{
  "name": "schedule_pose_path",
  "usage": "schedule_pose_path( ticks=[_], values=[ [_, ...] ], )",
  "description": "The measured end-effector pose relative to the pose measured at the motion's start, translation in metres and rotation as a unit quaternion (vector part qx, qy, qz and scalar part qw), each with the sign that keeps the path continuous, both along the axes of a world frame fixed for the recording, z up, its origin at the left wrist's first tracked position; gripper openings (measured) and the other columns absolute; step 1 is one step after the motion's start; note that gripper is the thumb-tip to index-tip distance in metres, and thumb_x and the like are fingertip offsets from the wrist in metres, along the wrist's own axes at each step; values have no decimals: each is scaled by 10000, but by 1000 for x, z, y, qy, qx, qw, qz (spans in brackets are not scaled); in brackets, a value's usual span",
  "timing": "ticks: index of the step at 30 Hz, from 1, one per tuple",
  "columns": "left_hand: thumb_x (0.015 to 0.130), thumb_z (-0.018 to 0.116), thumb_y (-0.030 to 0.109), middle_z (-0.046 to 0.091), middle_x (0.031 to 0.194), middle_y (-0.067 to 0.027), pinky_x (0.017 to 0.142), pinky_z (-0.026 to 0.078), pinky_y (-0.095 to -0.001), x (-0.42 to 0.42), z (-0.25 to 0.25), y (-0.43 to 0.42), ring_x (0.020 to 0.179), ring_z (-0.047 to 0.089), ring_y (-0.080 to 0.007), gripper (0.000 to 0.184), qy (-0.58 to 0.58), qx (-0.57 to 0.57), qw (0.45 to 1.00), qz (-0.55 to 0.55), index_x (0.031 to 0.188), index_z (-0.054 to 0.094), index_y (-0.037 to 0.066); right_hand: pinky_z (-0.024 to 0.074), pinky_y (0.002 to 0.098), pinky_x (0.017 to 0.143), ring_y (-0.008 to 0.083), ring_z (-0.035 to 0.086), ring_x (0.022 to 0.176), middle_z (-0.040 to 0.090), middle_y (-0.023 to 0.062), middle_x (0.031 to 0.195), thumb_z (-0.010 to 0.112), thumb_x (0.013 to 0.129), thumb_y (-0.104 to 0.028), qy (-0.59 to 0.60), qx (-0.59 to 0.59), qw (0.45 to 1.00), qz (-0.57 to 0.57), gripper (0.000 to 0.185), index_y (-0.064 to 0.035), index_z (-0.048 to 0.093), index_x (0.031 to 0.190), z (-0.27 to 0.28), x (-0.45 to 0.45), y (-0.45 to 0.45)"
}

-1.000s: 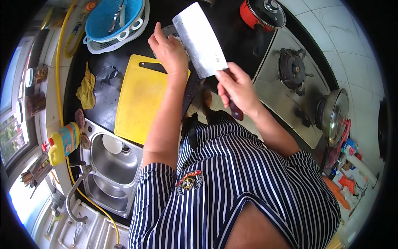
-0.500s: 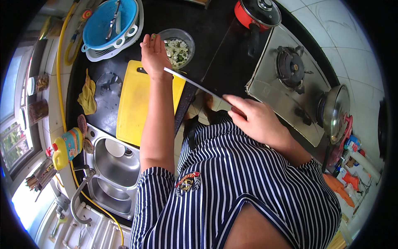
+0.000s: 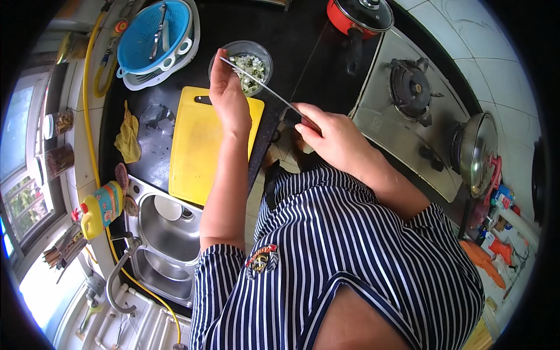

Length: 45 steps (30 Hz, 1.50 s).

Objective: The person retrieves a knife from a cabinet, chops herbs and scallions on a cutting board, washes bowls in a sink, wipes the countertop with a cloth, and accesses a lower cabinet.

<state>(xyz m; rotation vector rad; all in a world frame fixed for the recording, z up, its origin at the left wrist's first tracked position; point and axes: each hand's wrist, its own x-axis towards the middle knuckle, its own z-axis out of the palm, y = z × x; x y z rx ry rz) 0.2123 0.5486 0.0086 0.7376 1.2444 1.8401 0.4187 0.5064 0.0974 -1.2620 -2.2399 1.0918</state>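
Note:
My right hand [image 3: 329,134] is closed around the handle of a knife [image 3: 268,87], seen nearly edge-on. The blade slants up and left across a clear bowl [image 3: 270,58]. Chopped white and green vegetable pieces [image 3: 249,69] lie in that bowl. Beside its left rim is my left hand [image 3: 228,96], turned on edge with the fingers stretched out and no object visible in it. The knife's tip is close to these fingers; whether they touch, I cannot tell. Under my left wrist lies a yellow cutting board [image 3: 195,146].
A blue basket [image 3: 140,38] with utensils stands at the back left. The steel sink [image 3: 166,233] is at the near left, beside a yellow jug [image 3: 102,210]. A yellow cloth [image 3: 128,140] lies on the counter. On the right are a red pot [image 3: 344,17] and a gas stove [image 3: 379,125].
My left hand has turned from palm-up to on edge. The knife has moved up and left with my right hand, bringing its blade over the bowl.

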Motion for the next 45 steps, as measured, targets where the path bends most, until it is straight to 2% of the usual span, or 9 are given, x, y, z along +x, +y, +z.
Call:
schedule_pose_path(
  ticks=[9, 13, 22, 25, 28, 33, 37, 40, 45],
  values=[
    [860, 621, 16, 700, 1012, -86, 1002, 484, -313, -30, 8, 7, 1098, 653, -205, 459, 240, -271, 932, 6, 1312, 654, 92, 525, 375, 624, 294, 692, 683, 676, 158, 800, 633, 976, -195, -11, -116, 992, -43, 342, -50, 571, 1279, 10, 11, 10],
    [752, 500, -109, 595, 1334, -164, 1083, 433, -357, -25, 2, 19, 1297, 553, -287, 553, 323, -119, 936, 73, 1234, 684, 90, 528, 379, 630, 292, 698, 701, 693, 155, 817, 616, 984, -224, -24, -116, 992, -32, 343, -63, 578, 1284, 22, 13, 10],
    [697, 419, -184, 628, 1322, -109, 1092, 437, -383, -60, 1, 4, 1265, 577, -286, 523, 287, -69, 951, -90, 1002, 763, 66, 553, 397, 630, 288, 686, 692, 694, 103, 826, 677, 933, -268, -117, 86, 989, 22, 410, -213, 639, 1337, 9, 35, 15],
    [774, 602, -24, 651, 1229, -134, 1000, 483, -426, -69, -16, 9, 1134, 611, -334, 273, 583, -61, 810, -33, 972, 763, 74, 553, 388, 612, 268, 680, 676, 692, 97, 826, 694, 923, -261, -123, 96, 987, 34, 415, -228, 650, 1334, 16, 35, 13],
    [782, 657, 54, 648, 1105, -118, 887, 498, -449, -67, -16, 13, 1005, 619, -334, 235, 602, -204, 772, 11, 985, 772, 83, 552, 382, 607, 258, 679, 672, 691, 97, 825, 703, 918, -257, -82, 96, 992, 14, 413, -223, 656, 1326, 11, 32, 14],
    [848, 672, 159, 674, 904, -190, 812, 510, -439, -66, -8, -3, 902, 657, -330, 476, 526, -240, 807, 122, 1320, 621, 117, 555, 359, 643, 254, 683, 700, 700, 101, 847, 716, 913, -232, -29, 73, 996, -34, 402, -184, 665, 1309, -3, 30, 15],
    [993, 527, 420, 721, 1084, -234, 883, 524, -438, -89, -54, -4, 1027, 690, -390, 437, 377, -408, 832, 14, 1202, 690, 72, 548, 313, 698, 191, 685, 744, 719, 109, 900, 726, 911, -152, 64, 22, 993, -99, 396, -118, 663, 1300, -1, 25, 9],
    [998, 522, 349, 709, 951, -259, 845, 536, -470, -64, -49, -1, 945, 691, -429, 385, 372, -386, 844, -1, 1056, 726, 28, 526, 278, 698, 117, 645, 737, 716, 85, 889, 729, 917, -124, 91, 8, 989, -118, 396, -96, 661, 1305, -3, 23, 12],
    [1005, 585, 331, 693, 1131, -243, 918, 518, -407, -30, -18, -28, 1018, 677, -394, 376, 283, -305, 909, 10, 1244, 689, 61, 506, 251, 685, 78, 590, 722, 693, 52, 878, 725, 917, -109, 71, -26, 992, -104, 410, -74, 649, 1318, 4, 22, 12]
  ],
)
